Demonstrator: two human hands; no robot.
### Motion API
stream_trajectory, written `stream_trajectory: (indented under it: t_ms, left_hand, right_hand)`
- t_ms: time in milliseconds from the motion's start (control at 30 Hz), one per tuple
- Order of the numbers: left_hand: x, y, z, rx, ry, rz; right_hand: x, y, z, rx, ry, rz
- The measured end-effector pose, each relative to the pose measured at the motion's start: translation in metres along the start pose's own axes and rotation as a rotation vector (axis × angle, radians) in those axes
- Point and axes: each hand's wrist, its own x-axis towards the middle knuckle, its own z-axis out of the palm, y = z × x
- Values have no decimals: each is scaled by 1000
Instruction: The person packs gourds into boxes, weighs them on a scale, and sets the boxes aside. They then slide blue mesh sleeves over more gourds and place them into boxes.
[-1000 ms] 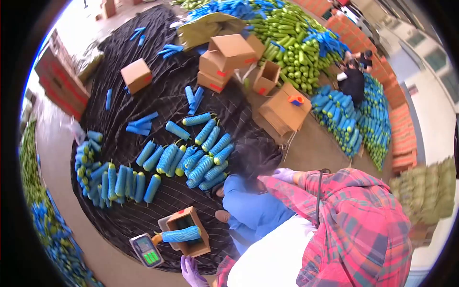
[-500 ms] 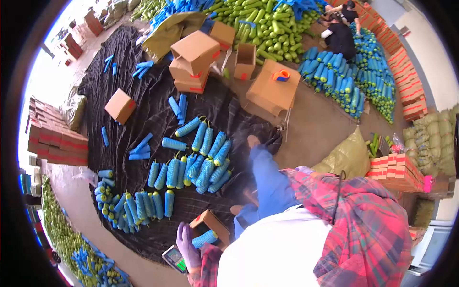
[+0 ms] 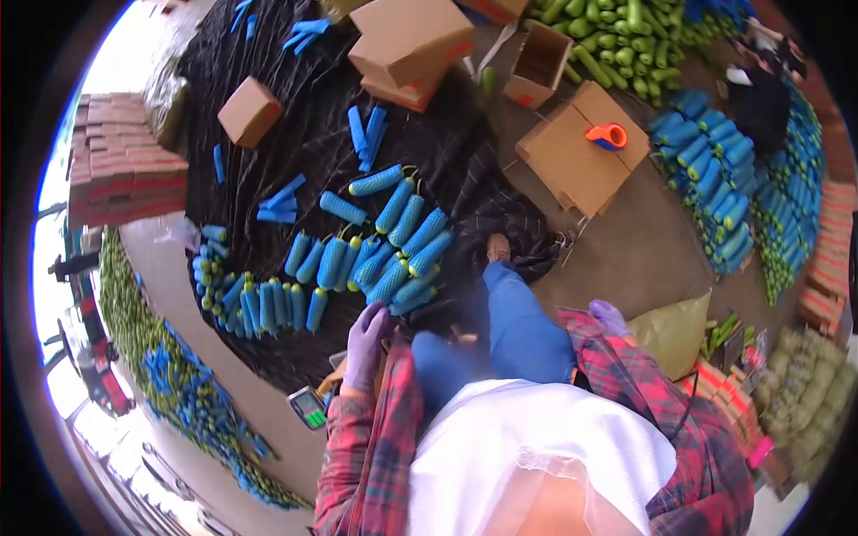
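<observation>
My left hand (image 3: 364,347), in a purple glove, is near the front of the netted gourds. Its fingers are stretched forward and slightly bent, with nothing visible in them. Several green gourds in blue foam nets (image 3: 390,275) lie in a cluster on the black sheet (image 3: 313,165), and a row of more netted gourds (image 3: 273,305) lies to the left. Beside my left wrist is a scale display (image 3: 308,408); the carton by it is mostly hidden by my arm. My right hand (image 3: 609,317), also gloved in purple, hangs out by my right side, fingers loosely apart and holding nothing visible.
Cartons (image 3: 407,49) stand at the back, with an orange tape dispenser (image 3: 608,137) on a flattened-looking box (image 3: 581,156). Loose blue nets (image 3: 282,202) lie on the sheet. A person (image 3: 755,103) crouches by piled gourds at far right. A yellow sack (image 3: 670,330) sits at right.
The view has tilted and shifted, so the gourds appear higher up. My left hand has moved forward from beside the open carton. My right hand has come into view.
</observation>
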Motion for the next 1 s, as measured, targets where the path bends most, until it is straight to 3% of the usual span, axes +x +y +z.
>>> stream_trajectory:
  t_ms: [100,200,233,300,333,433,533,633,733,800,833,867,933,967,1000]
  left_hand:
    - [21,9,18,-13,115,13]
    - [36,12,15,-43,185,38]
    - [42,14,9,-35,199,40]
    - [63,11,-1,-50,212,114]
    - [80,3,-12,-103,215,82]
    - [116,23,-15,-122,261,37]
    - [172,32,-25,-123,263,-73]
    - [259,26,-46,-104,286,-134]
    - [386,-15,-96,69,205,-34]
    - [455,-13,-95,-70,293,11]
    - [486,-5,-93,19,336,-45]
    - [520,-10,-99,191,328,41]
    - [609,-40,-128,251,279,-29]
    - [633,-33,-125,247,331,20]
    - [646,-6,-121,438,290,93]
  right_hand:
    - [24,-27,-53,184,0,32]
    - [58,-12,-101,154,60,-6]
    - [63,-12,-97,9,139,-84]
    - [63,-17,-83,365,-145,94]
    - [69,-24,-71,260,-177,74]
    - [78,-68,-31,-751,-73,-147]
    - [76,-134,-6,-809,-18,-139]
    - [89,-174,18,-303,76,-41]
    - [99,-219,43,-280,150,-4]
    - [127,-225,31,-634,152,130]
    - [136,-229,38,-509,188,169]
    - [137,-230,41,-393,224,220]
    - [161,-211,19,-572,210,167]
    - [175,-201,14,-651,200,142]
    - [176,-213,33,-532,238,222]
